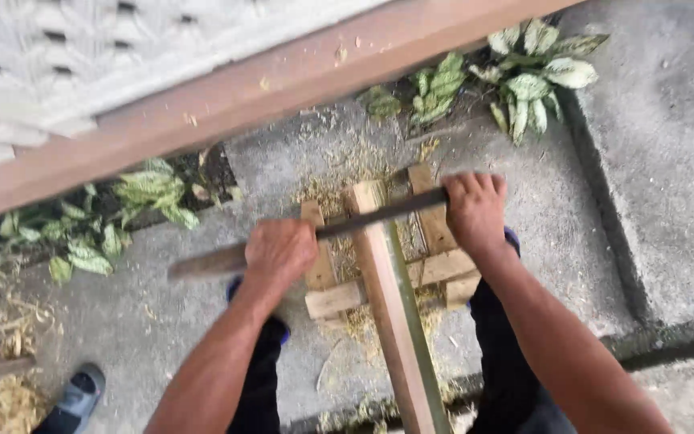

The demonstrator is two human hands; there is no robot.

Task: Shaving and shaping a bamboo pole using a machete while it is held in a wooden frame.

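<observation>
My left hand (279, 251) and my right hand (475, 210) both grip a long dark blade (379, 214) held crosswise, its tip (202, 264) sticking out past the left hand. The blade lies across the top end of a long bamboo strip (391, 313), pale brown with a green edge, which runs from the bottom of the view up between my knees. The strip rests on a small wooden frame (435, 269) of nailed slats on the concrete.
Wood shavings litter the concrete ground (283, 169). Green leafy plants (524, 72) grow along a reddish wooden beam (226, 96) at the back. A sandalled foot (78, 394) shows at the lower left. A gutter edge (668, 333) runs at right.
</observation>
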